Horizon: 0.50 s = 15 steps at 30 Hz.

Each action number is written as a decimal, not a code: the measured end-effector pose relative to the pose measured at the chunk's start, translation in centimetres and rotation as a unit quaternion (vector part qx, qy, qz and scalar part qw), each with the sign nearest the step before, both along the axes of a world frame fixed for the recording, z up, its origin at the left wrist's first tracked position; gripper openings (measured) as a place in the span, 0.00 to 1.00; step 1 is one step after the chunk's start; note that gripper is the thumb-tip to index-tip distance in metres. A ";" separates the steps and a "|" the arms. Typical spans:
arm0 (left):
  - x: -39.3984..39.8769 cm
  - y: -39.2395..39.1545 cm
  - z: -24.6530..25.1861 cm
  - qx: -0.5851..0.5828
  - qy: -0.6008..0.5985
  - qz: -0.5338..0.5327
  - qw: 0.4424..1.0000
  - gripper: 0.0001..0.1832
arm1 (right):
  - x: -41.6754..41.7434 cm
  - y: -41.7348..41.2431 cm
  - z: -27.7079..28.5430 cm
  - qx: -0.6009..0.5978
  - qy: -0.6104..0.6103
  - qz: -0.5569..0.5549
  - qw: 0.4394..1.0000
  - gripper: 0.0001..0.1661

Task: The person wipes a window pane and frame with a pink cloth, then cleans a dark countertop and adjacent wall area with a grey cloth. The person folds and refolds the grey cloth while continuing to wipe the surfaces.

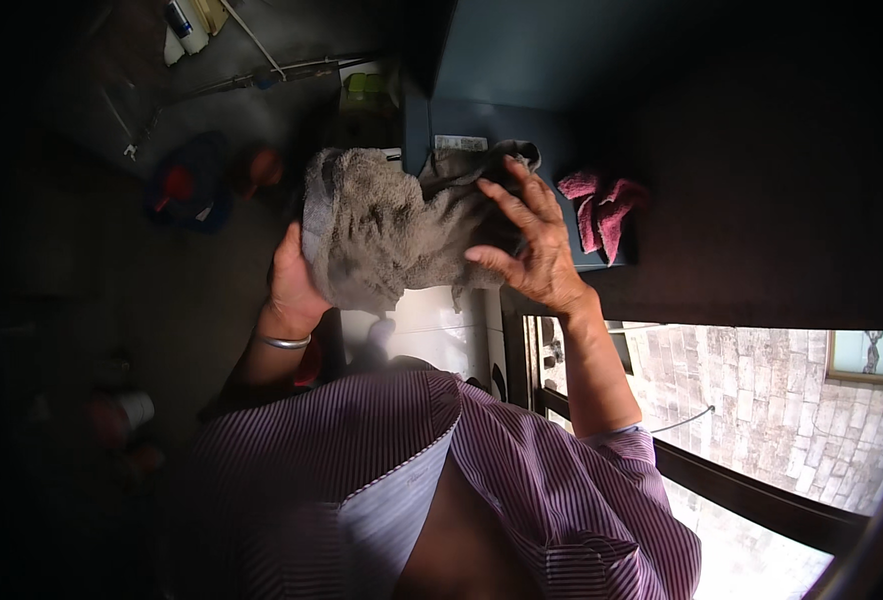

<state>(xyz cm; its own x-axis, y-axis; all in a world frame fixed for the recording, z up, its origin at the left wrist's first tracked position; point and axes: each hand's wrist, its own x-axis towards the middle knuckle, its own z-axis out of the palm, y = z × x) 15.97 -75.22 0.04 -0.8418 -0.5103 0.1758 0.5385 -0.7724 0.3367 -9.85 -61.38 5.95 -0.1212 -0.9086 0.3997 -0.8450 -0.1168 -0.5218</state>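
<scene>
A worn grey terry towel (374,225) hangs in front of me, bunched and ragged along its lower edge. My left hand (295,285), with a silver bangle at its wrist, grips the towel's left side, where a smoother bluish-grey strip runs. Most of those fingers are hidden behind the cloth. My right hand (543,240) is over the towel's right end with its thumb and fingers spread. Whether its fingertips touch the cloth is unclear. A dark loop of the fabric stands just above those fingertips.
Right of the towel, a pink cloth (599,214) lies at the edge of a blue-grey surface (501,116), which bears a printed label (460,142). Reddish objects (261,169) stand in shadow at left. A window frame (756,480) is at lower right.
</scene>
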 end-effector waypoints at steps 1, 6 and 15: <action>-0.5 0.4 0.7 -0.007 0.013 -0.001 1.000 0.35 | 1.2 0.0 -0.1 -0.008 0.054 -0.003 0.999 0.37; -1.4 1.7 0.7 0.043 0.049 -0.033 0.997 0.39 | 2.2 -0.8 -2.1 -0.029 -0.176 -0.021 0.984 0.17; 3.5 2.0 -3.5 0.007 -0.300 0.028 0.953 0.17 | 2.8 -0.4 4.6 -0.120 -0.732 0.037 0.670 0.14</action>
